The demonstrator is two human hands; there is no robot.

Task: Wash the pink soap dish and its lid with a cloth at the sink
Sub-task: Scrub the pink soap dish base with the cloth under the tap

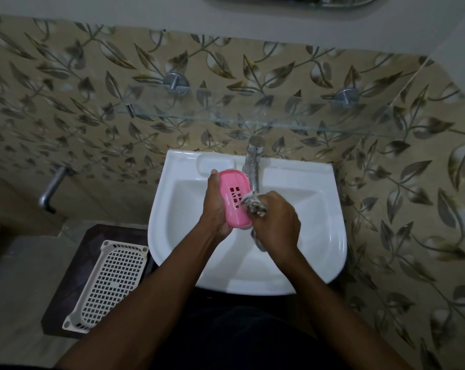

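Dim bathroom corner, light low and even. Tiled wall [79, 102] in beige with a grey-olive leaf and vine print, wrapping round on the right. Plain pale wall [145, 12] above the tiles. Glass shelf [226, 120] on two round metal brackets [175, 81], fixed across the tiles. Metal pipe [52, 186] juts from the wall at left. Below left, a white perforated plastic basket [108, 284] sits on a dark stand [65, 303]; grey floor [20, 263] beside it
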